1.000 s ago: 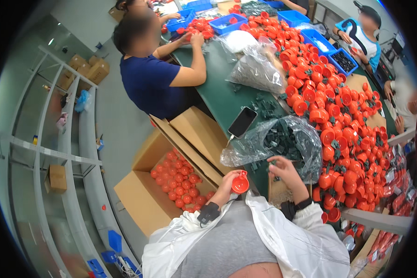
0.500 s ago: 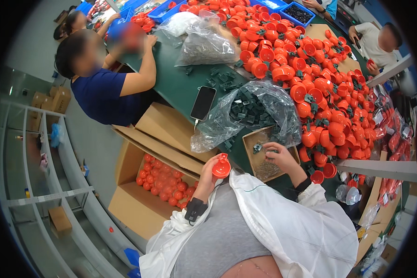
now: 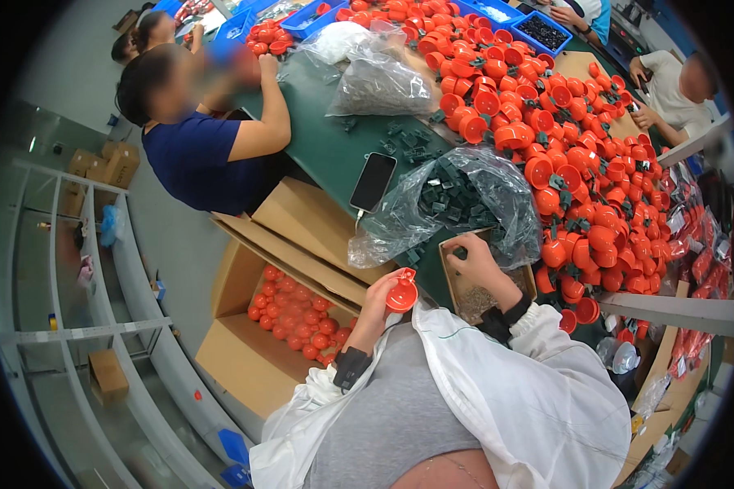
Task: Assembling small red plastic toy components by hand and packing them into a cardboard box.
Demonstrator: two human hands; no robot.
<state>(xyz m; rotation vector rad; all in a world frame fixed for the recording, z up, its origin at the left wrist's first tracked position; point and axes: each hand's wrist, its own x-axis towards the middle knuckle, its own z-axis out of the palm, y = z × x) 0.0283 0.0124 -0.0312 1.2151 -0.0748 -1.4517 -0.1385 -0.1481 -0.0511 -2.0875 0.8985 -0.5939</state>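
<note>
My left hand (image 3: 373, 313) holds a red, shiny plastic cup-shaped part (image 3: 400, 297) by its side, with its hollow facing up and a small tab at the top. My right hand (image 3: 481, 267) is over a shallow cardboard tray (image 3: 449, 281), thumb and forefinger brought together. Whatever sits between those fingertips is too small to make out. Small metal bits (image 3: 470, 300), too fine to name, lie in the tray beneath that hand. Just beyond it, a clear plastic bag (image 3: 506, 191) lies open around dark green plastic clips (image 3: 450, 198).
A big heap of red cups (image 3: 579, 155) with green clips covers the table's right side. A phone (image 3: 373, 182) on a cable lies left of the bag. An open carton (image 3: 245, 359) of red rounded parts (image 3: 298, 318) stands at my left. A co-worker in blue (image 3: 208, 163) sits beyond it.
My right hand has moved left and away from me across the tray, and its fingers have curled into a pinch. The left hand still holds the red cup. The whole view has shifted slightly.
</note>
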